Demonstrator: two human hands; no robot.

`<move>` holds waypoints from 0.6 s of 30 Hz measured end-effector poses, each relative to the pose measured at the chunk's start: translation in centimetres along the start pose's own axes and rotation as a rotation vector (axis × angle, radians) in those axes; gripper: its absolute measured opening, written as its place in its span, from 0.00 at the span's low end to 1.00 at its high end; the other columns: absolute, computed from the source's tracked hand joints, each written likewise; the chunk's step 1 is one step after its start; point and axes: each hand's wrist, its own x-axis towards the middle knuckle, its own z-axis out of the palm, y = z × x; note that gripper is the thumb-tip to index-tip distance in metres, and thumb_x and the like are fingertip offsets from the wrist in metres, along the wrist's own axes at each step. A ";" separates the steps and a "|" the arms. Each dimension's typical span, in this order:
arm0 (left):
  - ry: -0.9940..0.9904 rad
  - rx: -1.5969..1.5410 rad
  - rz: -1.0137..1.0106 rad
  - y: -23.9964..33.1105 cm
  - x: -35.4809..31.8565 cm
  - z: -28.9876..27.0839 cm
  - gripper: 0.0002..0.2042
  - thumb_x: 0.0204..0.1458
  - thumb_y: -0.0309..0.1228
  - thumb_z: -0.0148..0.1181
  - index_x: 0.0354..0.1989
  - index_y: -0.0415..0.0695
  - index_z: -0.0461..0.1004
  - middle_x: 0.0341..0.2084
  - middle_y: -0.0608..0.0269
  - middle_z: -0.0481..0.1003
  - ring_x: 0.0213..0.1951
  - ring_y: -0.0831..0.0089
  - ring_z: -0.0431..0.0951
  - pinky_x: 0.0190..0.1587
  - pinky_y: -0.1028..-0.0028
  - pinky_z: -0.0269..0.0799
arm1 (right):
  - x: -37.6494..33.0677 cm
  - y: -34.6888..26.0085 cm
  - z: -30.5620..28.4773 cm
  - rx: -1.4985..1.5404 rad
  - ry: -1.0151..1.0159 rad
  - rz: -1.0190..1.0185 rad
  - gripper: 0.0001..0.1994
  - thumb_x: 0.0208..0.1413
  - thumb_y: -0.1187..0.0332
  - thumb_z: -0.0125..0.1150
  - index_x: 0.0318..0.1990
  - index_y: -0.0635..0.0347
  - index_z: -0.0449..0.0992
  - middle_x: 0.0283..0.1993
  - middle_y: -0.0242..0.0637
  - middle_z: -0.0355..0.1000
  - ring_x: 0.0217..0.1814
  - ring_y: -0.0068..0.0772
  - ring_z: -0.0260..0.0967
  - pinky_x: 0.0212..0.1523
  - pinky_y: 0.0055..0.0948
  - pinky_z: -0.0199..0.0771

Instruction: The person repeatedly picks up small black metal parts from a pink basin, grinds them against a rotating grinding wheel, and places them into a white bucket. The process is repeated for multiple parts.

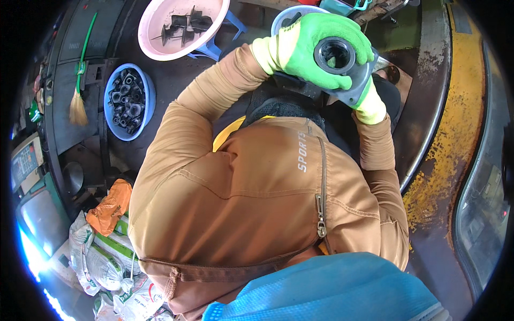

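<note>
Grip: While we look down past our tan jacket, our left hand [316, 45] in its green glove is wrapped over the top of a grey metal housing [348, 75], fingers curled and pressed on the rim of its round black-lined bore [334, 55].
Other grip: our right hand [369, 104], also green-gloved, closes on the lower edge of the same housing from beneath; only part of it shows, thumb side hidden.
Where the part is: held up in the air between both grips, in front of the chest, bore facing us, resting on nothing.
Doing it well: we judge that the part should stay square to our view, the upper fingers kept off the bore opening so the inside shows, the lower grip carrying the weight.
Just behind the grip: a pale blue tub [289, 16], mostly hidden by the glove.
Farther left of the grip: a pink basin [155, 37] with dark stemmed parts on a blue stool [214, 49].
Farthest out: a blue bowl [150, 93] of black ring parts, a small broom [78, 107], sacks [101, 257] on the floor.
</note>
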 end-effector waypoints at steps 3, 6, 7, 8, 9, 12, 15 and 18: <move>-0.138 -0.110 0.009 0.3 0.4 -0.6 0.20 0.36 0.32 0.75 0.40 0.43 0.78 0.41 0.59 0.80 0.45 0.64 0.79 0.57 0.63 0.69 | -0.6 -0.3 0.3 0.169 -0.087 0.077 0.34 0.44 0.63 0.73 0.60 0.57 0.67 0.59 0.40 0.69 0.59 0.39 0.69 0.58 0.38 0.70; -0.244 -0.212 0.019 0.3 0.5 -0.9 0.19 0.35 0.33 0.75 0.38 0.44 0.79 0.40 0.61 0.80 0.44 0.65 0.79 0.57 0.63 0.69 | -1.4 0.2 0.5 0.313 -0.205 0.143 0.30 0.52 0.62 0.67 0.63 0.56 0.65 0.60 0.39 0.68 0.61 0.37 0.68 0.58 0.38 0.70; -0.280 -0.243 0.011 0.3 0.5 -0.9 0.19 0.35 0.33 0.75 0.38 0.44 0.79 0.39 0.61 0.80 0.44 0.65 0.79 0.57 0.64 0.69 | -1.8 0.4 0.5 0.358 -0.236 0.136 0.29 0.55 0.61 0.65 0.64 0.56 0.65 0.60 0.39 0.68 0.61 0.36 0.67 0.58 0.38 0.70; -0.309 -0.281 0.030 0.2 0.5 -0.9 0.19 0.35 0.33 0.75 0.38 0.44 0.79 0.40 0.61 0.80 0.44 0.65 0.78 0.58 0.62 0.67 | -2.1 0.6 0.6 0.346 -0.306 0.154 0.28 0.56 0.59 0.64 0.63 0.56 0.65 0.58 0.39 0.67 0.59 0.35 0.66 0.56 0.37 0.69; -0.350 -0.312 0.033 0.1 0.5 -0.8 0.19 0.35 0.34 0.74 0.38 0.44 0.79 0.40 0.61 0.80 0.45 0.65 0.78 0.60 0.61 0.65 | -2.5 0.6 0.8 0.358 -0.329 0.163 0.27 0.56 0.58 0.63 0.62 0.57 0.66 0.56 0.38 0.66 0.56 0.34 0.65 0.54 0.36 0.68; -0.471 -0.517 0.000 -0.7 0.5 0.0 0.22 0.34 0.44 0.74 0.36 0.45 0.79 0.41 0.59 0.80 0.48 0.58 0.76 0.65 0.51 0.53 | -2.8 0.4 2.1 0.377 -0.346 0.206 0.25 0.58 0.55 0.59 0.58 0.58 0.66 0.50 0.36 0.65 0.49 0.32 0.62 0.47 0.34 0.63; -0.348 -0.357 -0.043 -2.8 0.0 0.0 0.24 0.35 0.44 0.71 0.40 0.45 0.76 0.42 0.60 0.78 0.49 0.61 0.75 0.58 0.56 0.63 | -1.7 0.7 3.3 0.487 -0.255 0.283 0.23 0.60 0.52 0.56 0.55 0.59 0.67 0.44 0.35 0.63 0.41 0.29 0.58 0.40 0.32 0.59; 0.128 0.410 -0.234 -6.0 -1.5 -1.6 0.23 0.50 0.42 0.60 0.53 0.46 0.70 0.50 0.61 0.75 0.50 0.67 0.76 0.54 0.68 0.69 | 0.7 3.8 2.2 1.433 -0.268 0.611 0.22 0.62 0.49 0.52 0.48 0.61 0.70 0.28 0.30 0.60 0.23 0.23 0.52 0.22 0.26 0.50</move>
